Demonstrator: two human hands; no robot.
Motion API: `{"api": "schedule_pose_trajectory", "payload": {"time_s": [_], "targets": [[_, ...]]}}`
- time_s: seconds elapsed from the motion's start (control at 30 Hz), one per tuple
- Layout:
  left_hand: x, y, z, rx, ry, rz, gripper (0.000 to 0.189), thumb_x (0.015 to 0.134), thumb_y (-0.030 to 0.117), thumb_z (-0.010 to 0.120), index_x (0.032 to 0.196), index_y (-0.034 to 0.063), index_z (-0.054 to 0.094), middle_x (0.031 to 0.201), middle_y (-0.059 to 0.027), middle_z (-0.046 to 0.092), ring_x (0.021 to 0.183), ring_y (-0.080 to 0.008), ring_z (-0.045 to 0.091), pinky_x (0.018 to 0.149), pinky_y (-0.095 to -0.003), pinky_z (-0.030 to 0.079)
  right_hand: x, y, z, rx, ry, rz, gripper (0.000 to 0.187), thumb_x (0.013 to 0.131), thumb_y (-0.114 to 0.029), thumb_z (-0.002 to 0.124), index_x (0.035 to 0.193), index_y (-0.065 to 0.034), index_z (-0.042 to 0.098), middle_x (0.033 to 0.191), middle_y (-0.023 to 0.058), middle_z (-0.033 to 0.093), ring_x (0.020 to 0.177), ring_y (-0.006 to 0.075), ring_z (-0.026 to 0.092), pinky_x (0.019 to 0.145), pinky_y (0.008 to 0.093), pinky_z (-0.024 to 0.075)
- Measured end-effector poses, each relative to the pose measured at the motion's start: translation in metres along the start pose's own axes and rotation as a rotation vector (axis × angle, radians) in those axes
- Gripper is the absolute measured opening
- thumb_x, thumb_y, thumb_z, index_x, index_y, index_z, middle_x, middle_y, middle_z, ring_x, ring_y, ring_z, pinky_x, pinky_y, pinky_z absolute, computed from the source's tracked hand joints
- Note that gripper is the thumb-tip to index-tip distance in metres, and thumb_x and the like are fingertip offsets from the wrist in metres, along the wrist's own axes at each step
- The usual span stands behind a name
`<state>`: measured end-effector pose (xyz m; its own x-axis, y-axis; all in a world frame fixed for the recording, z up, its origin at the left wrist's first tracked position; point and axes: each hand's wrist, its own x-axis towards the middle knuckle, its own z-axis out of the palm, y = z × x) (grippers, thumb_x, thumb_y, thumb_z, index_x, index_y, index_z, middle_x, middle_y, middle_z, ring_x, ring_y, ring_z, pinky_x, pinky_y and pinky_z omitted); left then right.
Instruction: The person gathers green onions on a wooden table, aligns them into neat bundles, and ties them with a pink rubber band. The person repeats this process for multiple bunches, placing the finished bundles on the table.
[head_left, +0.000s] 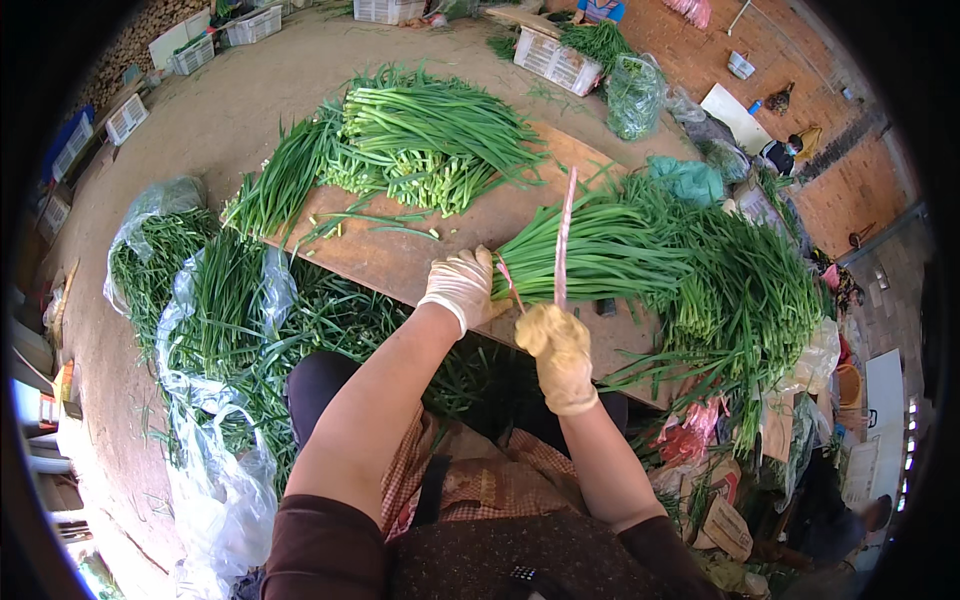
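My left hand (459, 289), in a thin white glove, grips the stem end of a bundle of garlic chives (592, 251) lying on a wooden board (375, 259). The leaves of this bundle spread to the right. A thin red tie (507, 276) passes around the stems, and one end runs down to my right hand (556, 349). That hand wears a yellowed glove and is closed in a fist. From its top rises a long pinkish strip (564, 232); whether it joins the tie cannot be made out.
Stacked chive bundles (427, 142) lie at the board's far left, with a loose heap (742, 277) at right. Plastic bags of greens (225, 300) stand left of my knees. Beyond are a white crate (555, 60) and a filled clear bag (634, 97). Other people (781, 154) sit farther off.
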<state>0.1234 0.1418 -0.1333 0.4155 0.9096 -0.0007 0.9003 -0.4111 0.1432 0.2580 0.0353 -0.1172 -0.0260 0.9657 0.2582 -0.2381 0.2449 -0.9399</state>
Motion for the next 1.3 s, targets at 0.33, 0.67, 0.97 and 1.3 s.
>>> {"api": "schedule_pose_trajectory", "payload": {"time_s": [0.33, 0.67, 0.97, 1.3], "targets": [[-0.009, 0.017, 0.023, 0.083, 0.227, 0.010, 0.097, 0.075, 0.054, 0.067, 0.148, 0.0053, 0.024, 0.141, -0.0252, 0.038, 0.129, -0.0411, 0.039, 0.104, -0.0555, 0.032, 0.057, -0.016, 0.020, 0.272, 0.146, -0.142, 0.040, 0.100, -0.032, 0.045, 0.067, -0.0084, 0.045, 0.069, 0.0055, 0.049, 0.071, 0.0183, 0.044, 0.071, 0.0320, 0.0371], [0.015, -0.014, 0.005, -0.105, 0.067, 0.111, 0.091, 0.073, 0.054, 0.069, 0.138, 0.0006, 0.037, 0.114, -0.0263, 0.057, 0.099, -0.0405, 0.061, 0.083, -0.0469, 0.051, -0.002, -0.012, -0.008, 0.173, -0.194, -0.015, 0.039, 0.100, -0.027, 0.049, 0.067, -0.0041, 0.050, 0.065, 0.0079, 0.053, 0.065, 0.0169, 0.051, 0.061, 0.0288, 0.0405], [-0.089, -0.024, 0.033, -0.112, 0.469, 0.232, 0.085, 0.073, 0.034, 0.072, 0.142, 0.0028, 0.033, 0.145, -0.0209, 0.034, 0.132, -0.0382, 0.036, 0.105, -0.0543, 0.030, 0.095, -0.028, -0.012, -1.034, -0.481, -0.040, 0.060, 0.084, -0.032, 0.069, 0.135, -0.0089, 0.049, 0.132, 0.0139, 0.055, 0.128, 0.0278, 0.046, 0.111, 0.0428, 0.0301], [-0.169, -0.038, 0.081, -0.332, -0.316, 0.123, 0.065, 0.084, 0.039, 0.058, 0.132, -0.0028, 0.045, 0.122, -0.0300, 0.053, 0.110, -0.0423, 0.055, 0.091, -0.0469, 0.046, 0.106, 0.033, -0.019, -1.857, -0.652, -0.158, 0.108, 0.056, -0.035, 0.085, 0.146, -0.0154, 0.029, 0.142, 0.0123, 0.040, 0.136, 0.0302, 0.033, 0.113, 0.0505, 0.0221]]}}
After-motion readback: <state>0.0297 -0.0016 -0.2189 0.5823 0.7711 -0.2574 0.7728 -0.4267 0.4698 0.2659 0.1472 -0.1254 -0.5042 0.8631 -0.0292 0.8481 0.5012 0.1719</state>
